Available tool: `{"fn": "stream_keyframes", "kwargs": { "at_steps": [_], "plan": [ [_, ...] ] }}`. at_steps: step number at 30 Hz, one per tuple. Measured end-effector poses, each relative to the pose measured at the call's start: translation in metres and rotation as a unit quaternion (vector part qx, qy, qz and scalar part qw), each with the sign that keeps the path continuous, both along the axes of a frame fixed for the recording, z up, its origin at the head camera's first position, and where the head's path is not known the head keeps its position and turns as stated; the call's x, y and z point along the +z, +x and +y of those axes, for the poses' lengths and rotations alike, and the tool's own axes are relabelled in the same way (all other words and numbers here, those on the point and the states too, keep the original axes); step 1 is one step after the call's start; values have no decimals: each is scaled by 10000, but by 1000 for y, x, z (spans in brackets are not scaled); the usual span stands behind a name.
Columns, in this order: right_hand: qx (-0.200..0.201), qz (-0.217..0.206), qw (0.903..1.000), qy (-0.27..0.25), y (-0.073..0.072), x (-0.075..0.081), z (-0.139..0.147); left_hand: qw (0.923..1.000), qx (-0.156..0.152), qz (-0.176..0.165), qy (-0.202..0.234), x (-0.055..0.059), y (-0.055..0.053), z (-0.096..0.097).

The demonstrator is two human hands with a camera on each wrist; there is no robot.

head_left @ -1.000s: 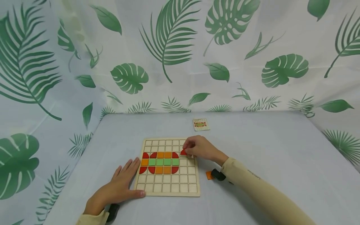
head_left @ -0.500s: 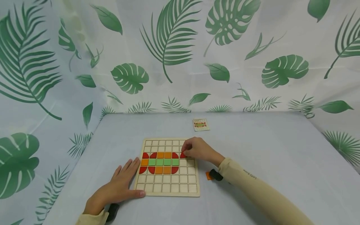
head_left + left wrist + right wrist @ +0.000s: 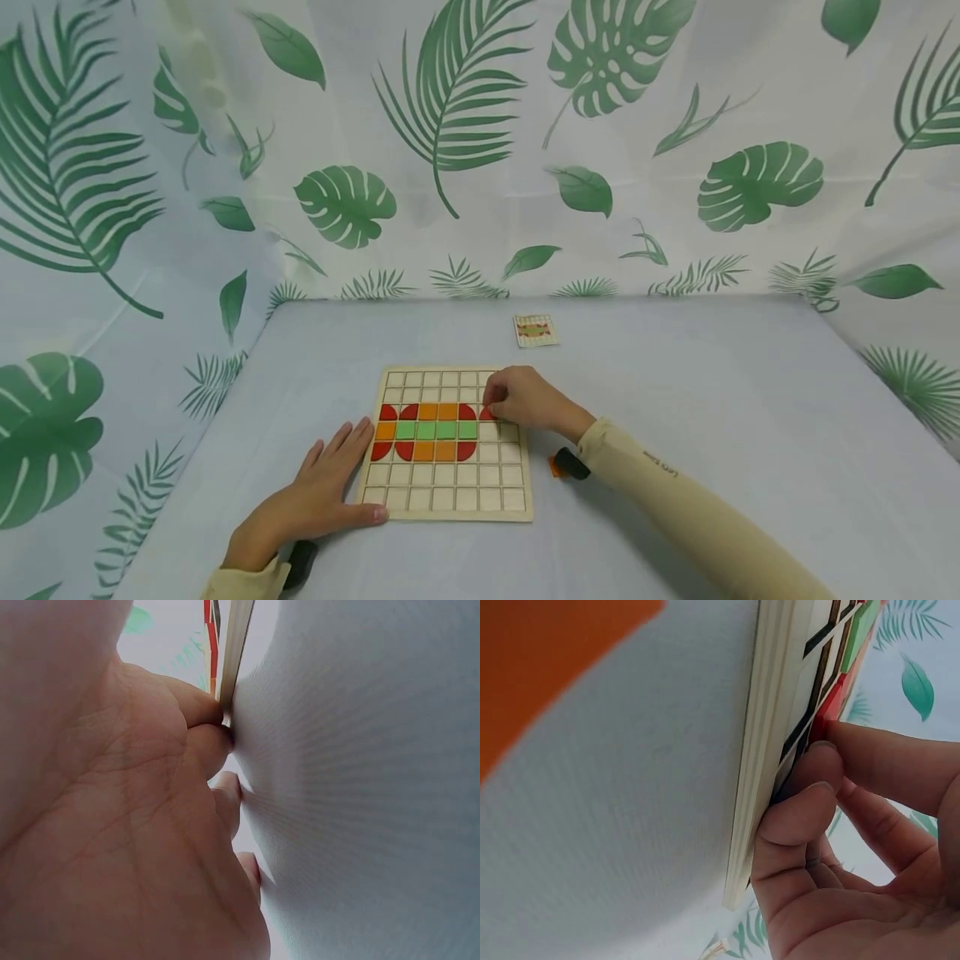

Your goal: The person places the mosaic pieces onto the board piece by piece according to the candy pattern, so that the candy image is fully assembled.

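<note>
A wooden grid board lies on the table, its left and middle cells holding red rounded tiles, orange squares and a row of green squares. Fingers spread, my left hand rests along the board's left edge, with the thumb at the front left corner. My right hand pinches a red quarter-round tile at a cell right of the pattern. In the right wrist view the red tile sits low against the board under the fingertips; part of it is hidden.
Behind the board lies a small pattern card. An orange tile lies right of the board, partly covered by the black wrist camera. A leaf-printed curtain stands at the table's back and sides.
My right hand has moved slightly left and lowered the red tile from a tilt above the board onto the cell. The left hand has stayed in place.
</note>
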State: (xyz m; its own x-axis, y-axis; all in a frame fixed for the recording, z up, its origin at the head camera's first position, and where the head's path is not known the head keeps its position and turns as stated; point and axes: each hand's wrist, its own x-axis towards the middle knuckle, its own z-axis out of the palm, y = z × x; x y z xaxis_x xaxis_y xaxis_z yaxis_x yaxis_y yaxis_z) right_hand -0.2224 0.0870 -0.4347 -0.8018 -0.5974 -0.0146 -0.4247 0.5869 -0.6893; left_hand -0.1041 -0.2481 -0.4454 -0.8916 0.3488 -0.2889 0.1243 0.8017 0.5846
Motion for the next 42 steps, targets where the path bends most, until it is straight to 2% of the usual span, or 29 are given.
{"fn": "stream_keyframes", "kwargs": {
  "at_steps": [10,17,20,29,35,42],
  "plan": [
    [-20,-2,9996,269,3,5,3,10000,-49,23,-66,2,-2,5],
    [-254,-740,9968,181,14,10,10,10000,8,10,-58,1,-3,4],
    [-270,-837,9961,7,20,11,17,9999,2,74,-69,-2,-3,2],
    [-196,-789,9963,-272,42,15,48,9998,-26,202,28,-7,-3,-1],
    [-36,-790,9957,-490,56,15,68,9998,-40,161,-108,-8,-4,-2],
    [-128,-647,9970,-393,67,16,87,9996,-58,260,38,-11,-3,-3]
  ]
}}
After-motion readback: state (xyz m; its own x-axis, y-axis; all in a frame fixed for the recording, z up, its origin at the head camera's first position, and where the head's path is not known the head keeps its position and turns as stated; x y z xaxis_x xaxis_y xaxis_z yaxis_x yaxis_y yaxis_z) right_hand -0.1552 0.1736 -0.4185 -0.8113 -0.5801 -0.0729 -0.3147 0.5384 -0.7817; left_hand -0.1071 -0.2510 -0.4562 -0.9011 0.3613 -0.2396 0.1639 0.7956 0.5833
